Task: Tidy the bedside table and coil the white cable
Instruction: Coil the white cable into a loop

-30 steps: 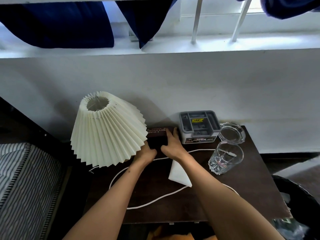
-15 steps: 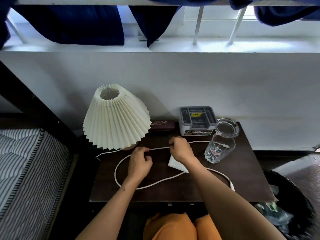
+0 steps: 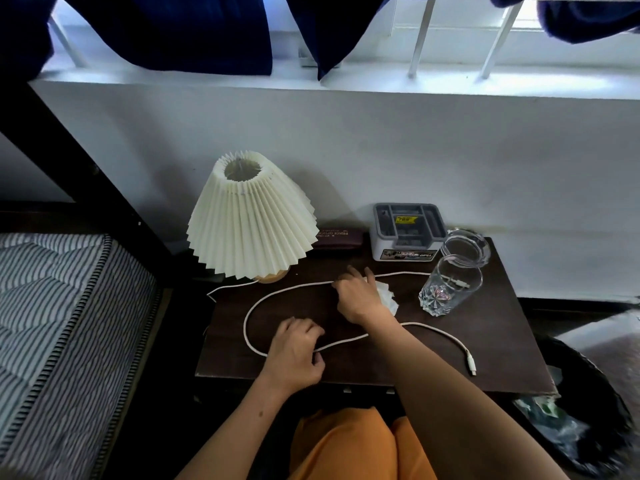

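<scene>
A white cable [image 3: 246,318] lies in a wide loop on the dark bedside table [image 3: 502,348], its plug end [image 3: 471,364] near the front right edge. My left hand [image 3: 294,351] pinches the cable at the loop's near side. My right hand [image 3: 356,296] rests on the far strand, fingers curled over a crumpled white tissue [image 3: 388,296]. The other cable end sits inside a clear drinking glass [image 3: 448,289].
A pleated cream lamp [image 3: 249,216] stands at the back left, beside a dark case [image 3: 341,235] and a grey organiser box [image 3: 407,232]. A glass ashtray [image 3: 467,245] sits behind the drinking glass. Striped mattress [image 3: 52,323] at left, black bin [image 3: 588,427] at right.
Both hands left the dark case at the back and came down to the cable. My left hand then slid toward the near side of the loop; the tissue is now crumpled.
</scene>
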